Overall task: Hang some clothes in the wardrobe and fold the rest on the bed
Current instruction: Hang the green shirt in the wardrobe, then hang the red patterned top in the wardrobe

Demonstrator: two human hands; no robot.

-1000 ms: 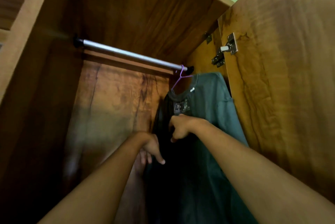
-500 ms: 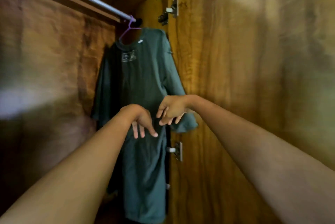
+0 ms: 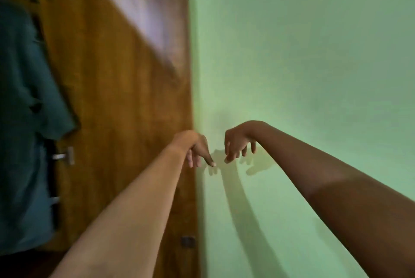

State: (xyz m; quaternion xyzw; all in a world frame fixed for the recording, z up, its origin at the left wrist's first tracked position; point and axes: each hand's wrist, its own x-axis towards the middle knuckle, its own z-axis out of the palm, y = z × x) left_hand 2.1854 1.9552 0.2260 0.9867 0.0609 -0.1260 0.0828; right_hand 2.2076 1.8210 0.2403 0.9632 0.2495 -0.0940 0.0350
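Ahead, a plain pale-green wall (image 3: 314,53) meets the brown wooden wardrobe door (image 3: 116,98); left hand (image 3: 197,149) and right hand (image 3: 238,145) hang empty, fingers loosely spread; a dark teal T-shirt (image 3: 22,120) hangs far left.

Ahead of me: pale green wall (image 3: 314,41), painted, matte, taking up over half my view. Low on the wall, near its left edge, two soft grey shadows (image 3: 235,190): finger shapes at top, then long bands slanting down twd the wall's btm. Wall looks brighter approx mid-height, dimmer twd its top.
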